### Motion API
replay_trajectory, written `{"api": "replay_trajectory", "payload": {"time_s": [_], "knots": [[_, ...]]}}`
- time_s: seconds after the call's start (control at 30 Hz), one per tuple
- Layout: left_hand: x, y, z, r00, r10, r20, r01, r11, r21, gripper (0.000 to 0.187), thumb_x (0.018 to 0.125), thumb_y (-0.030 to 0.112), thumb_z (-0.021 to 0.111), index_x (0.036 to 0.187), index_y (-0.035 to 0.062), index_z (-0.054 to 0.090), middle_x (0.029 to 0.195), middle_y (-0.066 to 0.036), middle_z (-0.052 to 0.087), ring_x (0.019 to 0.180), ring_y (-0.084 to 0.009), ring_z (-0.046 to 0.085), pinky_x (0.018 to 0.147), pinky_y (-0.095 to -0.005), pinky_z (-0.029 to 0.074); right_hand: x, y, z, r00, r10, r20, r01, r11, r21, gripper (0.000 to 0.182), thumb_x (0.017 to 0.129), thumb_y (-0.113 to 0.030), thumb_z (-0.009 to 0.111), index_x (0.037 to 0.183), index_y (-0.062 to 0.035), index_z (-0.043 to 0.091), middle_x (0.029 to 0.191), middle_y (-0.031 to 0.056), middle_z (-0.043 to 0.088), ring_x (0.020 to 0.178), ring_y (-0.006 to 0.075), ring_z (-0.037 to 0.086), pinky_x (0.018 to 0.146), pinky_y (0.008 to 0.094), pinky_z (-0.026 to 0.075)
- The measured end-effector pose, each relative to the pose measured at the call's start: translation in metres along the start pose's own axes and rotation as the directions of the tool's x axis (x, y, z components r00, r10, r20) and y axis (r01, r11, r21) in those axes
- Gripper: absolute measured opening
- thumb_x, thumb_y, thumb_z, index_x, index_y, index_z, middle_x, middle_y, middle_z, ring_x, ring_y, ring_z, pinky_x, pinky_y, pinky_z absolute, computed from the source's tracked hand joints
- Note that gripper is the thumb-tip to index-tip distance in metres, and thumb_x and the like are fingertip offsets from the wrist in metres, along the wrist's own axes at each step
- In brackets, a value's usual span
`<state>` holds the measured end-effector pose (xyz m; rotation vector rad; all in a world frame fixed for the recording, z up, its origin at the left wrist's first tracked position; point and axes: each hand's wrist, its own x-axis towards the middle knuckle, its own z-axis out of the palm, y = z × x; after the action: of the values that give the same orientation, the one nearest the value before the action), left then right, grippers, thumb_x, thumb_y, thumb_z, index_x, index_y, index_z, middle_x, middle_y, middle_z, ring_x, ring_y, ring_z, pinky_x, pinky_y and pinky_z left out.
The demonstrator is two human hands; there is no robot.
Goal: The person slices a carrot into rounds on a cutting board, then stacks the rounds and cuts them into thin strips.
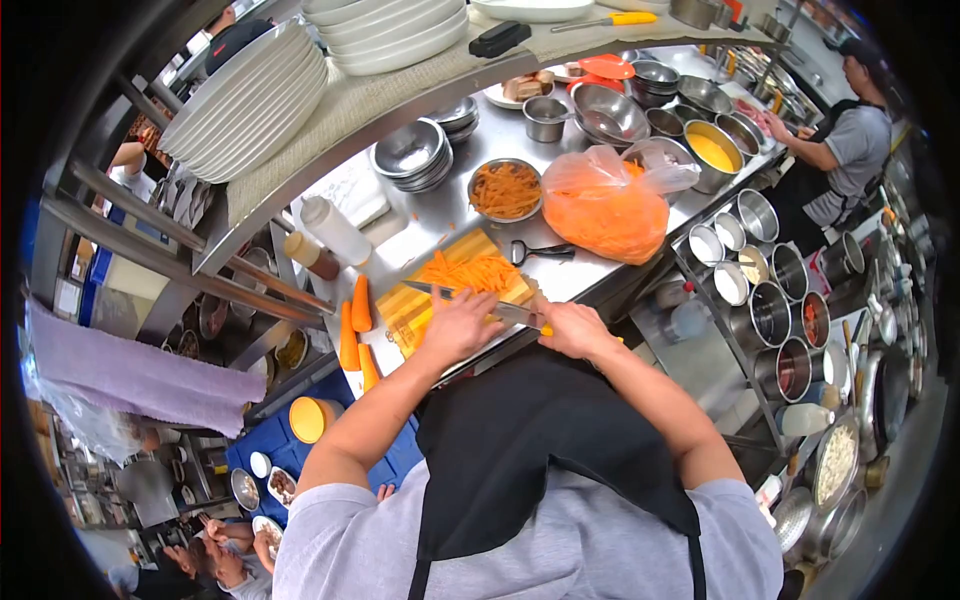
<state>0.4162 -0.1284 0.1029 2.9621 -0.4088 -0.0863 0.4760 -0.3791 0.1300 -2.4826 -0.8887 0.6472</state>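
Observation:
My right hand point(572, 328) is closed round the yellow handle of a kitchen knife point(518, 314), at the near right corner of a wooden cutting board point(405, 328). The blade lies across the board, pointing left. My left hand point(462, 325) rests over the middle of the blade, fingers stretched out and partly covering it. Just beyond the blade is a pile of cut carrot strips point(470, 271). Whole peeled carrots point(348, 340) lie left of the board. A black peeler point(543, 252) sits beyond its right side.
A bowl of shredded carrot point(505, 190) and a plastic bag of orange pieces point(610, 205) stand behind the board. Squeeze bottles point(335, 230) and stacked metal bowls point(412, 155) are at the left. A shelf with plates point(255, 105) overhangs the counter. A co-worker point(850, 140) stands at the right.

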Motion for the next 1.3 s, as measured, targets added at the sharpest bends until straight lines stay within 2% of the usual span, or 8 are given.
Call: {"api": "replay_trajectory", "payload": {"time_s": [0.2, 0.5, 0.67, 0.8, 0.93, 1.2, 1.27, 1.3], "knots": [[-0.024, -0.047, 0.016, 0.988, -0.155, -0.026, 0.156, 0.985, 0.073, 0.061, 0.098, 0.053, 0.057, 0.145, 0.0149, 0.054, 0.152, -0.003, 0.053, 0.143, -0.0319, 0.045, 0.11, -0.0785, 0.022, -0.038, 0.04, -0.018, 0.998, -0.003, -0.055, -0.003, 0.994, -0.109, 0.044, 0.079, -0.023, 0.076, 0.117, -0.0119, 0.055, 0.102, 0.015, 0.07, 0.103, 0.0387, 0.067, 0.085, 0.0504, 0.052], [-0.076, -0.066, 0.054, 0.837, -0.541, -0.085, 0.517, 0.831, -0.204, 0.06, 0.1, 0.044, 0.058, 0.149, 0.0103, 0.05, 0.165, -0.007, 0.035, 0.151, -0.0354, 0.031, 0.114, -0.0755, 0.021, -0.074, 0.072, -0.047, 0.967, 0.251, -0.045, -0.248, 0.966, 0.07, 0.053, 0.077, -0.02, 0.083, 0.119, -0.0099, 0.053, 0.107, 0.0161, 0.071, 0.106, 0.0402, 0.066, 0.087, 0.0481, 0.051], [-0.104, -0.052, 0.055, 0.746, -0.644, -0.172, 0.454, 0.68, -0.576, 0.054, 0.1, 0.035, 0.061, 0.145, 0.0077, 0.053, 0.164, -0.011, 0.035, 0.152, -0.0398, 0.028, 0.114, -0.0746, 0.021, -0.001, 0.053, -0.02, 0.975, 0.185, -0.126, -0.185, 0.983, 0.008, 0.049, 0.079, -0.019, 0.08, 0.119, -0.0098, 0.054, 0.109, 0.017, 0.071, 0.109, 0.0399, 0.066, 0.088, 0.0478, 0.052], [-0.151, -0.055, 0.046, 0.726, -0.619, -0.3, 0.317, 0.689, -0.652, 0.045, 0.097, 0.024, 0.065, 0.138, 0.0054, 0.059, 0.16, -0.018, 0.04, 0.149, -0.0421, 0.035, 0.119, -0.0556, 0.029, 0.062, 0.033, -0.001, 0.973, 0.201, -0.116, -0.206, 0.978, -0.029, 0.044, 0.08, -0.016, 0.076, 0.118, -0.0113, 0.056, 0.111, 0.0161, 0.071, 0.11, 0.038, 0.066, 0.09, 0.0473, 0.052], [-0.217, -0.059, 0.029, 0.616, -0.738, -0.275, 0.401, 0.594, -0.697, 0.041, 0.093, 0.015, 0.068, 0.132, 0.0022, 0.063, 0.155, -0.019, 0.047, 0.143, -0.0375, 0.045, 0.117, -0.0422, 0.037, 0.121, 0.039, 0.021, 0.979, 0.11, -0.171, -0.134, 0.982, -0.132, 0.056, 0.081, -0.019, 0.074, 0.133, -0.0168, 0.053, 0.127, 0.0168, 0.063, 0.115, 0.0388, 0.063, 0.094, 0.0473, 0.052], [-0.324, -0.075, 0.052, 0.368, -0.906, -0.211, 0.524, 0.389, -0.757, 0.036, 0.088, 0.002, 0.063, 0.124, -0.0018, 0.066, 0.149, -0.022, 0.052, 0.138, -0.0389, 0.05, 0.115, -0.0448, 0.038, 0.191, 0.009, 0.027, 0.972, 0.1, -0.211, -0.131, 0.982, -0.136, 0.045, 0.086, -0.014, 0.067, 0.129, -0.0175, 0.057, 0.126, 0.0182, 0.061, 0.121, 0.0385, 0.059, 0.1, 0.0481, 0.049], [-0.329, -0.079, 0.051, 0.402, -0.885, -0.233, 0.543, 0.436, -0.717, 0.037, 0.088, 0.002, 0.063, 0.124, -0.0017, 0.065, 0.149, -0.022, 0.053, 0.138, -0.0395, 0.05, 0.115, -0.0454, 0.038, 0.185, -0.004, 0.015, 0.963, 0.096, -0.254, -0.139, 0.978, -0.157, 0.044, 0.086, -0.013, 0.066, 0.129, -0.0128, 0.057, 0.132, 0.0198, 0.058, 0.124, 0.0386, 0.057, 0.101, 0.0483, 0.049], [-0.325, -0.084, 0.052, 0.417, -0.878, -0.234, 0.541, 0.447, -0.713, 0.037, 0.088, 0.002, 0.063, 0.124, -0.0017, 0.065, 0.149, -0.022, 0.053, 0.138, -0.0395, 0.05, 0.115, -0.0454, 0.038, 0.18, 0.004, 0.015, 0.893, -0.079, -0.444, 0.021, 0.991, -0.134, 0.041, 0.086, -0.01, 0.065, 0.127, -0.0103, 0.059, 0.125, 0.0183, 0.064, 0.113, 0.0384, 0.064, 0.094, 0.0465, 0.053]]}}
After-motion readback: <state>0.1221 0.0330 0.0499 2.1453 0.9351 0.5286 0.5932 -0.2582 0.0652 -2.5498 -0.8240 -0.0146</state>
